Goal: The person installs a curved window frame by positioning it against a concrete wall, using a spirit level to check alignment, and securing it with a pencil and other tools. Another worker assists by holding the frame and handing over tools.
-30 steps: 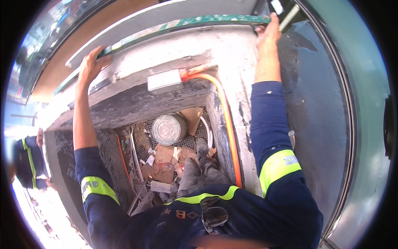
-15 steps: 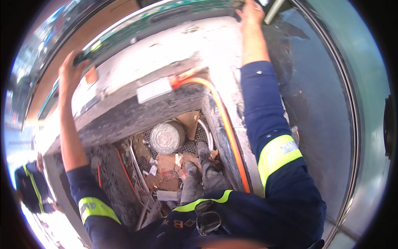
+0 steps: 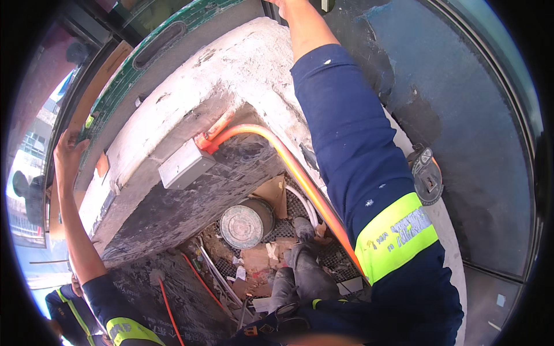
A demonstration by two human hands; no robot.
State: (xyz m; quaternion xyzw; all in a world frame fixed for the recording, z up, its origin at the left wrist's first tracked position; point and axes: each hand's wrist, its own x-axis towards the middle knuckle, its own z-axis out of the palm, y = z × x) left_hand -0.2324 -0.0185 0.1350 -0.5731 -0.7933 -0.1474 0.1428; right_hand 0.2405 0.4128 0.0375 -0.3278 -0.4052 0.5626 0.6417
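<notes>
A long green spirit level (image 3: 193, 18) with an oval hand slot spans the upper left, along the back of a rough, whitish masonry ledge (image 3: 190, 81). My left hand (image 3: 68, 153) grips it near its left end, fingers bent at its edge. My right arm stretches up over the ledge's corner. Only the lower part of my right hand (image 3: 284, 4) shows at the top edge; its fingers are cut off, so its hold is hidden.
Below the ledge are a grey box (image 3: 186, 166) with an orange conduit (image 3: 294, 173), a crusted bucket (image 3: 242, 225) and rubble around my boots. A black-and-grey device (image 3: 427, 174) lies right of my arm. Glass panes flank the ledge. Another person (image 3: 72, 314) is at lower left.
My view has shifted, with the ledge and bucket lower in the picture. My right hand has mostly left the top edge. My left hand stays at the spirit level, now lower and further left.
</notes>
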